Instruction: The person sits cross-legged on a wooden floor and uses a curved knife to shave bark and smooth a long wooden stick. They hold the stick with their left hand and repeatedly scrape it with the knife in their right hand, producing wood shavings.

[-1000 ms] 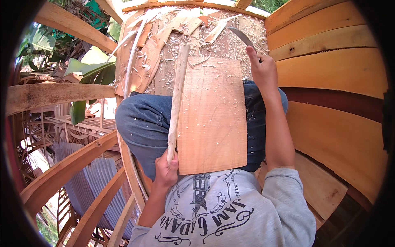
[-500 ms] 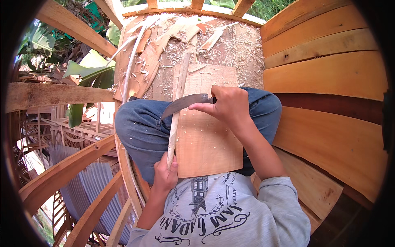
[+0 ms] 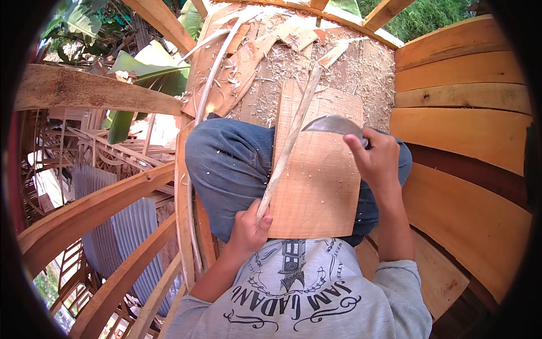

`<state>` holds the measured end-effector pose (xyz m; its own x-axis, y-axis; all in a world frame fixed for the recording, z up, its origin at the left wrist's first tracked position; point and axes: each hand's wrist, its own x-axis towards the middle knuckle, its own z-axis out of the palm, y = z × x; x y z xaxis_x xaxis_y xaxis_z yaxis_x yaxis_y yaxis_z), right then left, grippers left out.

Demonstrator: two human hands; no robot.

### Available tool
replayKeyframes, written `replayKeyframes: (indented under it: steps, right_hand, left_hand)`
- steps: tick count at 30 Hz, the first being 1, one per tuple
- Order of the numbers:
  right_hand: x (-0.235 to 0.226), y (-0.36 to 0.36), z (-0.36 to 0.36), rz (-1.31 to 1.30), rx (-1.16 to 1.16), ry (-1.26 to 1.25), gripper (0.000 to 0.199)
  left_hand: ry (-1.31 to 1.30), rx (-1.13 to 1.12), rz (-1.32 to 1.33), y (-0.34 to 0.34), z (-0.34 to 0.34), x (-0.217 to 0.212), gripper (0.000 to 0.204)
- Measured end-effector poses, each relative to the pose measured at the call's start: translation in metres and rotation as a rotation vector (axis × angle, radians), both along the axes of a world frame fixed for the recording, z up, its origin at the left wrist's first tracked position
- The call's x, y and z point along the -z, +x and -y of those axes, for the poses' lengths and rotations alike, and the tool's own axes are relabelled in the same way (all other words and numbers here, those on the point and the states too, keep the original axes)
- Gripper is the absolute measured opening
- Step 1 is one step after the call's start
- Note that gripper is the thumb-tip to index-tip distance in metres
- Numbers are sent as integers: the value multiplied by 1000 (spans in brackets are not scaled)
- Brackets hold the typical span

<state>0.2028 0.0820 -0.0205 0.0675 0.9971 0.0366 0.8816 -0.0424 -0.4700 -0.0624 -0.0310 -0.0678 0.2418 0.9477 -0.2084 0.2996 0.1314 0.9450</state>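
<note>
My left hand (image 3: 249, 226) is closed round the lower end of a long, pale wooden stick (image 3: 293, 133). The stick slants up and away across the left part of a flat wooden board (image 3: 319, 181) lying over my lap. In my right hand (image 3: 377, 158) is a knife (image 3: 332, 124) with a broad, curved blade; its dark handle is mostly hidden by my fingers. The blade points left above the board, its tip a little to the right of the stick and apart from it.
Wood shavings (image 3: 353, 73) and thin offcuts (image 3: 251, 62) litter the plank floor ahead. A slatted wooden wall (image 3: 463, 130) rises on my right. Wooden rails (image 3: 96, 198) edge the left, with corrugated sheets (image 3: 132, 231) and a banana leaf (image 3: 155, 68) beyond them.
The knife has come off the stick and moved right with my right hand. The stick leans further to the right at its far end. The whole view has shifted somewhat.
</note>
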Motion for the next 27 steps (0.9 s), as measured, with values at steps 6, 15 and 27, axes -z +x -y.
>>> replayKeyframes:
  steps: [6, 15, 27]
  right_hand:
    - [14, -36, 7, 212, -243, 136, 62]
    - [37, 10, -37, 115, 266, 58, 62]
    - [0, -27, 34, -202, -144, -195, 36]
  left_hand:
    - [-29, -8, -11, 1, 5, 2, 41]
    - [-46, -32, -8, 3, 2, 1, 40]
    - [-116, -66, -106, 9, -1, -10, 40]
